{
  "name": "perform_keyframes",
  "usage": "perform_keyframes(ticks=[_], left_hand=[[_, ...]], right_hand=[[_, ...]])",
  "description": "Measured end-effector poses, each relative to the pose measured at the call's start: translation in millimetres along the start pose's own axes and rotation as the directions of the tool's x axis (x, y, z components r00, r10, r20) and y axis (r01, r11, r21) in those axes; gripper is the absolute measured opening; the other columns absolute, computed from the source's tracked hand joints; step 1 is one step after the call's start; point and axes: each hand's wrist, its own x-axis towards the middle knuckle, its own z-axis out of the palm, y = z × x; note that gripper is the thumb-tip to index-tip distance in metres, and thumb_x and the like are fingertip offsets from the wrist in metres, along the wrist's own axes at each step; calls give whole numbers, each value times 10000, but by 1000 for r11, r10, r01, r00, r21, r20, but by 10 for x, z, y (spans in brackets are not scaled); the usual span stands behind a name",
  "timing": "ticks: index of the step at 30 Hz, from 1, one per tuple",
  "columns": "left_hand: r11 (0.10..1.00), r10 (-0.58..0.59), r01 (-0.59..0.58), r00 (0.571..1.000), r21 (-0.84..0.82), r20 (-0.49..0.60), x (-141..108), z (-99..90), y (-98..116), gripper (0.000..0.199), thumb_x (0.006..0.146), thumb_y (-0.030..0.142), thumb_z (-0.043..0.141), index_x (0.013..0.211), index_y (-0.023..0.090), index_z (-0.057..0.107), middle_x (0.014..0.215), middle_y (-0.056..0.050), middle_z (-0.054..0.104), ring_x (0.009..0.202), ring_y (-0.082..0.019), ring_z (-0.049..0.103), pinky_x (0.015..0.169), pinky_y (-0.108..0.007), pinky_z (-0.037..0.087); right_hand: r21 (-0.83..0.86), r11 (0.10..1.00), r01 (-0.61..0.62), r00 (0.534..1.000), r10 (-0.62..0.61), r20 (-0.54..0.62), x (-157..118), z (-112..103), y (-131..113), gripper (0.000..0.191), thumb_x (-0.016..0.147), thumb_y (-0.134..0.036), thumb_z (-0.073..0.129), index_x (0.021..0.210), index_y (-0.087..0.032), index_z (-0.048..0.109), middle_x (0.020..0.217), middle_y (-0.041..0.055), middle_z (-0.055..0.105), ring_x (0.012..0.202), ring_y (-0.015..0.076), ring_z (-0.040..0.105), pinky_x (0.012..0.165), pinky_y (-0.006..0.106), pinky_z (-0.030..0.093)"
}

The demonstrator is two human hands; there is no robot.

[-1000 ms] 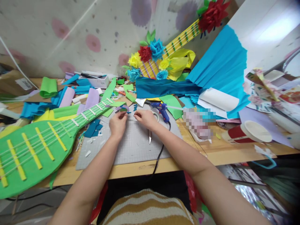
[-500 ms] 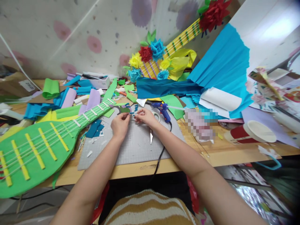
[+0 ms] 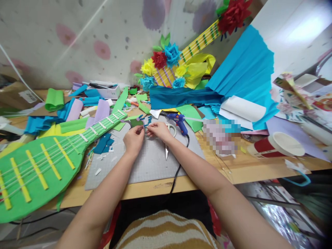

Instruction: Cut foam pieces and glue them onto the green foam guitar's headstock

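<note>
My left hand (image 3: 134,139) and my right hand (image 3: 158,131) meet over the grey cutting mat (image 3: 153,166). Both have their fingertips pinched on a small blue paper strip (image 3: 145,127), mostly hidden by the fingers. Just beyond them lie several short dark-blue rolled paper pieces (image 3: 149,119). Under my right wrist is a pair of scissors (image 3: 166,152) with white handles, partly covered. A blue glue gun (image 3: 179,121) rests right of that hand, its cord running down over the table edge. Dark-blue paper scraps (image 3: 103,143) are left of my left hand.
A green paper-covered guitar shape (image 3: 33,173) with yellow bars and white strings covers the table's left. Behind stands a yellow guitar (image 3: 198,43) with paper flowers. Blue crepe paper (image 3: 243,69) fans out at right, near a red-and-white paper cup (image 3: 269,147). Paper scraps crowd the back.
My fingertips have drawn slightly closer together around the small blue strip. The whole view has shifted slightly; the things on the table lie as before.
</note>
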Motion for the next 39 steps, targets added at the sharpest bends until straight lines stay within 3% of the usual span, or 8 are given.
perform_keyframes(ticks=[10,15,20,23,25,33,37,39], left_hand=[[999,-43,43,998,13,35,3,-12,24,262,747,351,507,912,233,672,822,-2,700,721,-129,622,689,-231,443],[997,-64,59,995,58,81,2,-61,63,337,715,365,556,1032,269,614,836,23,696,704,-135,613,674,-246,431],[980,127,-122,992,160,-19,92,-131,-11,267,726,285,532,971,242,631,898,-13,641,779,-155,571,744,-278,420],[948,267,-261,963,181,-12,183,-112,-100,247,747,263,509,946,211,646,972,-58,599,954,-200,518,854,-320,389],[940,293,-288,956,184,0,227,-80,-144,232,761,251,492,918,197,654,952,-69,583,964,-207,505,869,-333,382],[932,292,-300,954,205,66,213,-20,-168,161,712,235,532,771,190,675,835,-55,556,886,-198,518,806,-318,404],[966,207,-226,967,129,150,148,-51,-128,179,745,266,499,795,187,652,858,-28,583,748,-140,556,677,-259,422],[971,170,-189,976,144,135,139,-68,-109,197,762,302,489,820,201,648,900,-23,587,692,-127,552,641,-258,416]], right_hand=[[25,998,-53,998,52,33,-17,25,-86,122,741,-103,592,634,-129,540,517,-16,611,445,63,577,447,150,489],[47,996,-78,996,75,57,-59,-16,-146,122,761,-95,548,642,-126,549,544,0,627,458,65,581,464,160,500],[8,996,-85,994,84,68,-53,-76,-141,156,785,-125,519,632,-122,550,560,16,630,464,68,588,452,158,498],[-44,993,-107,992,110,64,-39,-104,-123,131,761,-94,532,632,-119,540,559,17,622,466,79,595,429,162,494],[-86,988,-126,990,131,56,-46,-117,-125,125,744,-74,537,628,-122,528,554,17,616,466,88,597,415,169,492],[-122,990,-66,998,64,-22,-4,-43,-48,154,729,-96,571,788,-176,454,545,-39,595,453,101,593,422,215,512],[-197,980,-12,997,-2,-71,51,2,32,187,746,-112,559,778,-197,395,505,-66,567,415,99,574,404,213,496],[-222,975,19,995,-41,-92,47,1,47,187,749,-117,555,774,-200,390,521,-68,568,410,93,569,403,206,491]])
